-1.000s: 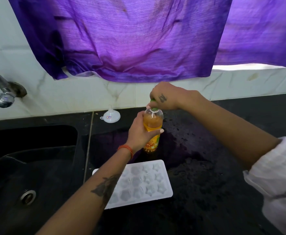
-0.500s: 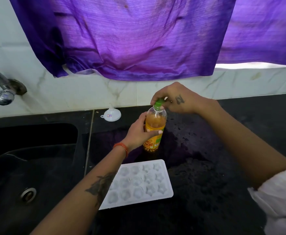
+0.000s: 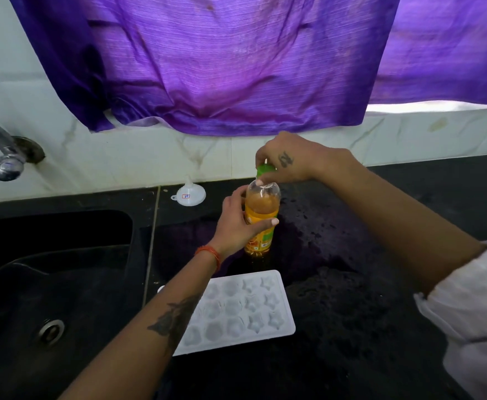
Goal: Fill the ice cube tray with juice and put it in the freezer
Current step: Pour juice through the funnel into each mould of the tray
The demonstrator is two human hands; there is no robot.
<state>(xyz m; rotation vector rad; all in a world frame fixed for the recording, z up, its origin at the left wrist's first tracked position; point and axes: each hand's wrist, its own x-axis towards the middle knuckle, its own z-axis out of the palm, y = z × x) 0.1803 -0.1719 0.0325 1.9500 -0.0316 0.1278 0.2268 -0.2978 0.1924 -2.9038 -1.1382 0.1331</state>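
Note:
A small clear bottle of orange juice (image 3: 261,217) stands upright on the black counter (image 3: 352,298). My left hand (image 3: 241,226) grips its body from the left. My right hand (image 3: 288,160) pinches the green cap (image 3: 265,170) at the bottle's top. A white ice cube tray (image 3: 245,310) with star and flower moulds lies flat in front of the bottle, its left part hidden under my left forearm. The moulds look dry.
A white funnel (image 3: 189,194) lies by the wall, left of the bottle. A dark sink (image 3: 54,284) with a metal tap (image 3: 4,157) fills the left side. A purple cloth (image 3: 207,67) hangs over the white tiled wall behind.
My right hand has turned on the cap, which shows more between my fingers now. The bottle stays upright in my left hand. The tray has not moved.

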